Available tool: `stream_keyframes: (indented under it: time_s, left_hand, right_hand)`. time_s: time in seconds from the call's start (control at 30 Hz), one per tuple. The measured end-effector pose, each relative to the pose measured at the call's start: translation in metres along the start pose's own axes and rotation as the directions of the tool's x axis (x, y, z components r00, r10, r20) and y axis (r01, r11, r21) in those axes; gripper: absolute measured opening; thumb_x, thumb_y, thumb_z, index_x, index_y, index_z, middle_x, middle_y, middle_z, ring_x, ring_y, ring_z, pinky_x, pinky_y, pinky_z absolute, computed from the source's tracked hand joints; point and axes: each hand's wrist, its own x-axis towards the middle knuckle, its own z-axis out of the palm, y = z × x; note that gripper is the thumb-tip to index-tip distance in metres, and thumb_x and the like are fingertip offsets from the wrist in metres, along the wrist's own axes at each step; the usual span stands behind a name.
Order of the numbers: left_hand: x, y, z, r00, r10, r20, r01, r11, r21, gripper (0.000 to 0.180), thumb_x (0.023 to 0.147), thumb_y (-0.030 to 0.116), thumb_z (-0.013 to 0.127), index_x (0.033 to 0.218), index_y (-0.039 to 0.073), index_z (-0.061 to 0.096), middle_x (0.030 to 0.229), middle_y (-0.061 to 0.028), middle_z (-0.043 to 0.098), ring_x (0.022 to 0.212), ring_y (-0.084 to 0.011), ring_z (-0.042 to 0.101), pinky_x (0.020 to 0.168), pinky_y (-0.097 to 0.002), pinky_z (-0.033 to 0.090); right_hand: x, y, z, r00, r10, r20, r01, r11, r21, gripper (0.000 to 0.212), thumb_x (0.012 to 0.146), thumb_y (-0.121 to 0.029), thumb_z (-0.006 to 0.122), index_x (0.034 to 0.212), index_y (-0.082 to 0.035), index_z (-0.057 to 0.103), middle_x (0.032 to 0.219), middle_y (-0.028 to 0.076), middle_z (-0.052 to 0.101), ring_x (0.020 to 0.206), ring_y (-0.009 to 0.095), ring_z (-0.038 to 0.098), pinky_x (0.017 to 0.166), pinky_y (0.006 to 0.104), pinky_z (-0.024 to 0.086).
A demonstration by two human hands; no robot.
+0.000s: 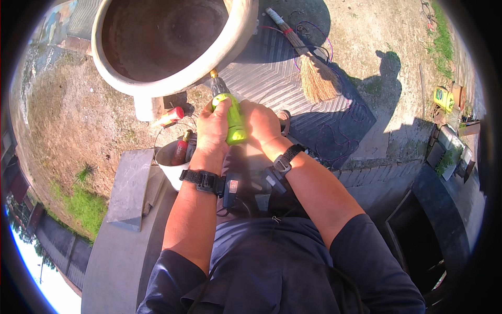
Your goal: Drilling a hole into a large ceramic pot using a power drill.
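A lime-green hand tool (235, 125) with a grey neck and a brass-coloured tip is in my left hand (212, 128), whose thumb lies along its body. Its tip is at the rim of a large round clay pot (151, 87), brown inside; I cannot tell whether they touch. My right hand (260, 121) is closed against the tool's right side, slightly blurred, and whatever its fingers hold is hidden. Below my left hand stands a white bucket (175, 171) with a red-topped bottle (181, 149) in it. A red-and-yellow container (171, 116) lies on the ground under the pot.
A straw broom (318, 78) lies on a dark ribbed mat (308, 131) at the right, with thin cords (345, 140) looped nearby. A grey slab (130, 188) leans left of the bucket. At far right are a yellow-green container (443, 98) and a dark opening (418, 235).
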Motion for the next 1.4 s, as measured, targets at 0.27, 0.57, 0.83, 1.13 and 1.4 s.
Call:
stream_keyframes:
  time_s: [0.27, 0.57, 0.83, 1.13, 1.4]
  left_hand:
    - [-0.0019, 0.003, 0.0044, 1.0, -0.006, -0.009, 0.006, 1.0, 0.015, 0.031, 0.097, 0.022, 0.065, 0.114, -0.003, 0.059, 0.09, -0.0135, 0.067, 0.067, -0.025, 0.068, 0.053, -0.0398, 0.059]
    - [-0.0057, 0.0051, 0.0067, 1.0, -0.008, -0.021, 0.008, 1.0, -0.006, 0.032, 0.096, 0.022, 0.066, 0.115, -0.003, 0.059, 0.093, -0.0127, 0.067, 0.07, -0.024, 0.068, 0.056, -0.0383, 0.06]
    - [-0.0071, 0.0074, 0.0077, 0.999, -0.01, -0.034, 0.01, 1.0, 0.005, 0.032, 0.096, 0.022, 0.066, 0.115, -0.002, 0.059, 0.093, -0.0123, 0.067, 0.069, -0.0239, 0.068, 0.056, -0.0383, 0.059]
    - [-0.0042, 0.0043, 0.005, 1.0, -0.001, -0.022, 0.001, 1.0, -0.003, 0.033, 0.096, 0.022, 0.067, 0.116, -0.004, 0.059, 0.095, -0.0125, 0.067, 0.074, -0.0241, 0.069, 0.061, -0.0369, 0.059]
    - [-0.0055, 0.006, 0.0059, 1.0, -0.005, -0.028, 0.005, 1.0, -0.005, 0.032, 0.096, 0.021, 0.067, 0.116, -0.004, 0.059, 0.096, -0.0126, 0.067, 0.075, -0.0241, 0.069, 0.063, -0.0368, 0.06]
  right_hand:
    - [-0.0009, 0.0005, -0.0002, 1.0, -0.01, -0.009, 0.01, 1.0, -0.001, 0.016, 0.088, -0.027, 0.062, 0.089, -0.011, 0.062, 0.08, 0.014, 0.069, 0.078, 0.037, 0.07, 0.064, 0.0466, 0.055]
    - [-0.0017, 0.0042, 0.0032, 1.0, -0.016, 0.006, 0.016, 1.0, -0.013, 0.016, 0.088, -0.026, 0.062, 0.09, -0.01, 0.061, 0.083, 0.013, 0.069, 0.079, 0.037, 0.069, 0.065, 0.0464, 0.054]
    - [-0.0004, 0.0015, 0.0007, 1.0, -0.013, 0.008, 0.013, 1.0, 0.011, 0.016, 0.088, -0.026, 0.061, 0.09, -0.01, 0.061, 0.083, 0.013, 0.069, 0.079, 0.037, 0.069, 0.066, 0.0466, 0.054]
    - [-0.0002, 0.0023, 0.0018, 1.0, 0.0, 0.019, -0.001, 1.0, 0.003, 0.016, 0.088, -0.027, 0.061, 0.09, -0.01, 0.062, 0.081, 0.014, 0.069, 0.078, 0.037, 0.069, 0.065, 0.0466, 0.054]
    - [-0.001, 0.004, 0.0057, 1.0, -0.012, 0.001, 0.012, 0.999, -0.031, 0.015, 0.088, -0.026, 0.061, 0.089, -0.01, 0.062, 0.081, 0.013, 0.068, 0.078, 0.036, 0.069, 0.065, 0.0464, 0.054]
